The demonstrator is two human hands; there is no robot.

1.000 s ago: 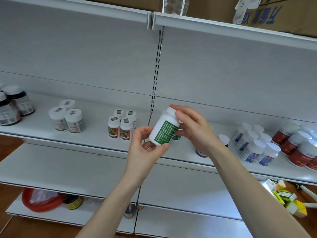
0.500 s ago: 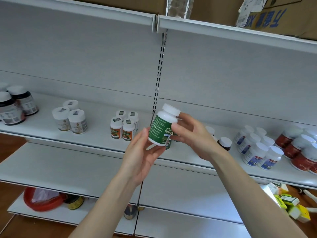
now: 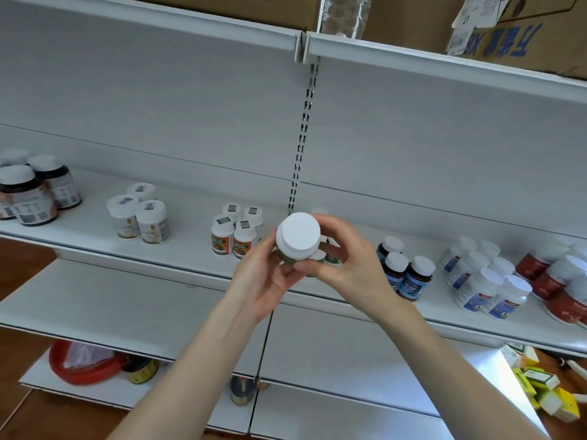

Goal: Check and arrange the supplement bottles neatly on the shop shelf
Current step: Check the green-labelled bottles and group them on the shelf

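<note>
Green-labelled bottle (image 3: 287,256) held just before the middle shelf (image 3: 190,249), white cap (image 3: 298,230) tipped toward the viewer, left hand (image 3: 266,281) and right hand (image 3: 346,268) each closing a grip round its body, apparently for checking before shelving.

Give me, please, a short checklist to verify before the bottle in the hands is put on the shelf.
1. Grip: left hand and right hand both hold the bottle: ok.
2. Closure: white cap is on, facing the camera: ok.
3. Label: almost hidden behind the cap: cannot tell.
4. Free spot on the shelf: the hands cover the place behind them: cannot tell.
5. Neighbours: orange-label bottles and dark blue bottles stand upright: ok.
</note>
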